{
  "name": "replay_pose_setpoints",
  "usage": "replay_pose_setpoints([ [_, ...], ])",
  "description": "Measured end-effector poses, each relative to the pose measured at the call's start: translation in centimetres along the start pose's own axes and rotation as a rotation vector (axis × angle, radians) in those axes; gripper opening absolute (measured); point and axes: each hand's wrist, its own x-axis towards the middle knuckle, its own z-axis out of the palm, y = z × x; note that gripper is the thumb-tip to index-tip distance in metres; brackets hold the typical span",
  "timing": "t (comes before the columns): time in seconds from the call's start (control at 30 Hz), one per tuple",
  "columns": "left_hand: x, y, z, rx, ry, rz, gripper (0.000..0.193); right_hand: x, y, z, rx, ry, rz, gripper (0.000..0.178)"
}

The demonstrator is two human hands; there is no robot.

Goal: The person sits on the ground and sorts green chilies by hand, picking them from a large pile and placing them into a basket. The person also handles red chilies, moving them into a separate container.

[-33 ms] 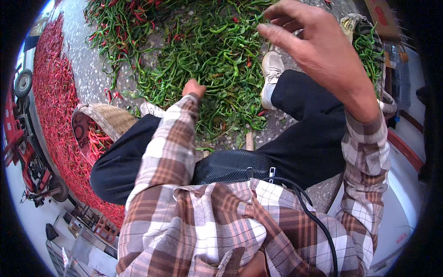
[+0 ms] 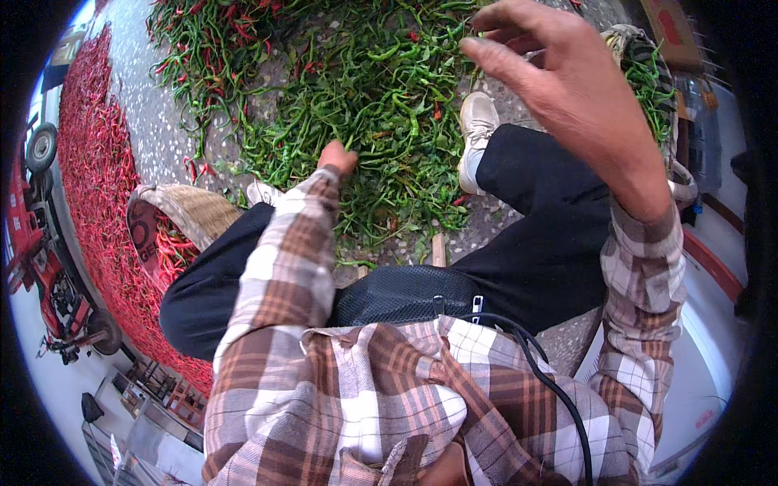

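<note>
Below me on the speckled floor spreads a heap of long green chili peppers (image 2: 389, 138), mixed with leaves and a few red ones. My left hand (image 2: 337, 156) is down at the near left part of this heap, curled closed. Its fingertips are turned away, so what they grip, if anything, does not show. Raised over the right side of the heap, close to the camera, is my right hand (image 2: 559, 81). Its fingers are bent and the thumb stands apart from them, with nothing seen between.
By my left knee a woven basket (image 2: 190, 212) lies tipped, with red chilies inside. A broad bed of red chilies (image 2: 101, 194) covers the floor at far left, beside a red wheeled machine (image 2: 53, 259). At right stand a sack (image 2: 640, 53) holding green chilies and a cardboard box (image 2: 674, 36).
My left hand has shifted slightly to the left. My right hand has drifted a little to the right, still raised.
</note>
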Motion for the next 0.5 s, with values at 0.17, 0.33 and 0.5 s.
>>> replay_pose_setpoints([
  [0.17, -1.0, 0.4, -4.4, -0.188, -0.006, 0.474, 0.030, -0.2, 0.1, -0.7, -0.086, 0.169, 0.001, 0.024],
  [0.33, 3.2, 10.4, -2.0, -0.070, 0.213, 0.368, 0.046, -0.3, 0.0, -1.7, 0.009, 0.158, -0.165, 0.024],
  [0.5, 4.8, 14.1, 2.3, 0.185, 0.222, 0.006, 0.079, 0.0, 0.0, -1.4, -0.129, 0.102, -0.052, 0.023],
])
